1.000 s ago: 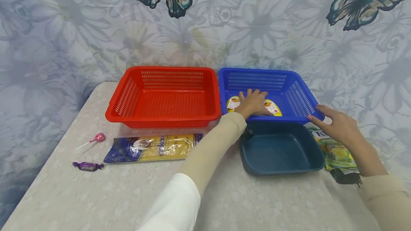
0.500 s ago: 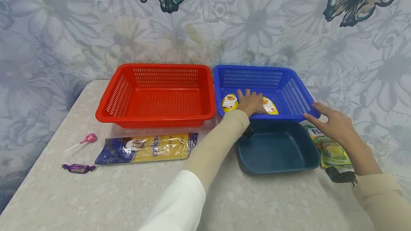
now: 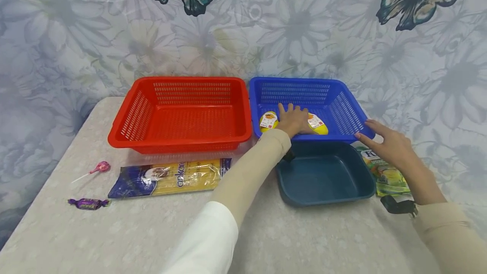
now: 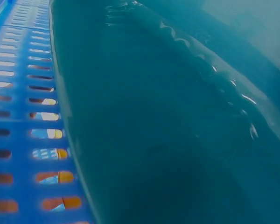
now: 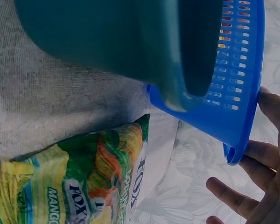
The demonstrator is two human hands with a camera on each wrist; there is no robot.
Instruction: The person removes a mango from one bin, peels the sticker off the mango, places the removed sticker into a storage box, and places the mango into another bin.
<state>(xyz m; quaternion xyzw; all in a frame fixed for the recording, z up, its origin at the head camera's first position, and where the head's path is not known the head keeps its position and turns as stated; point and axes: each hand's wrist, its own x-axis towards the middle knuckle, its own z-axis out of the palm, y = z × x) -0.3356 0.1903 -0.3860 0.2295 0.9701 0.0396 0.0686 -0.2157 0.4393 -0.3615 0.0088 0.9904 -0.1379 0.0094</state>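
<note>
Little moved since earlier frames: camera view drifted, both hands kept in place. Left hand (image 3: pixel 292 119) laid flat, fingers extended, on yellow packet (image 3: pixel 317 124) inside blue basket (image 3: pixel 344 96). Right hand (image 3: pixel 388 147) relaxed, fingertips touching basket's 4 o'clock corner. Teal tray (image 3: pixel 323 174) at basket's 6 o'clock; Fox's candy bag (image 3: pixel 386 174) at tray's 3 o'clock. Packet apparently just placed.

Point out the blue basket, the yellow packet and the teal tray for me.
blue basket (image 3: pixel 344 115), head view, right slotted wall.
yellow packet (image 3: pixel 318 124), head view, end right of the left hand.
teal tray (image 3: pixel 323 176), head view, bare floor.
</note>
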